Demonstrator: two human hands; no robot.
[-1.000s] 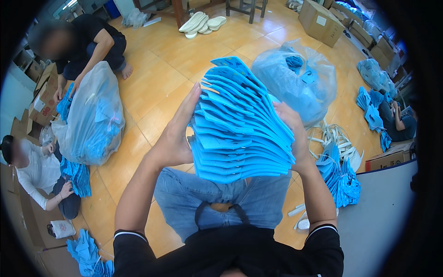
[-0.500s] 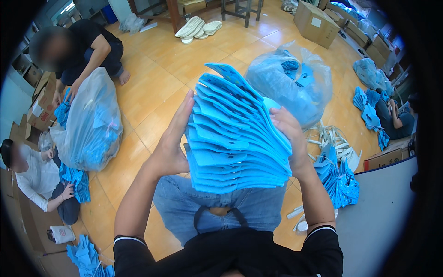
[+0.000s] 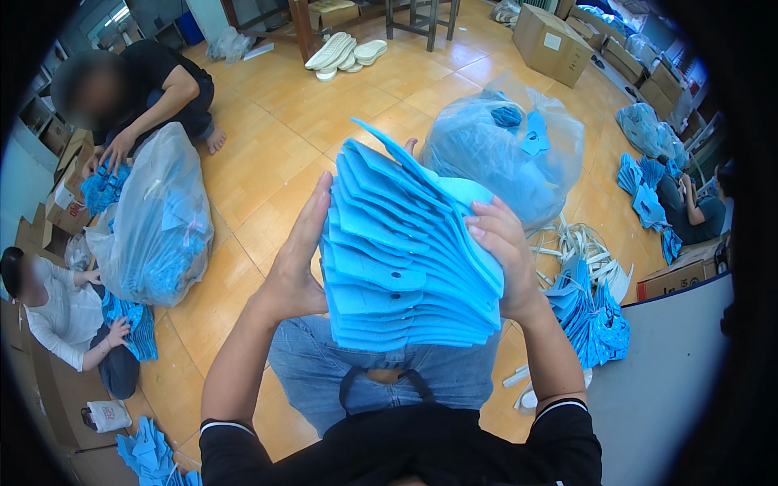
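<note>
A thick stack of blue, flat cut pieces, like shoe-upper parts, is held up in front of me above my knees. My left hand is pressed along its left side, fingers pointing up and away. On the other side, my right hand wraps the right edge, with its fingers bent over the curved side. The layers are loosely fanned, and the farthest piece stands out from the rest. Dark round spots show on some edges. A fingertip shows behind the far end of the stack.
A clear plastic bag of blue pieces stands beyond the stack. Right of me lie white strips and tied blue bundles, near a grey board. Co-workers sit at left and far right; another bag stands at left. White soles lie farther off.
The stack has come slightly closer to me and tilted, showing more of the pieces' flat faces. My right fingers have moved a little left over the edge. Both hands keep hold.
</note>
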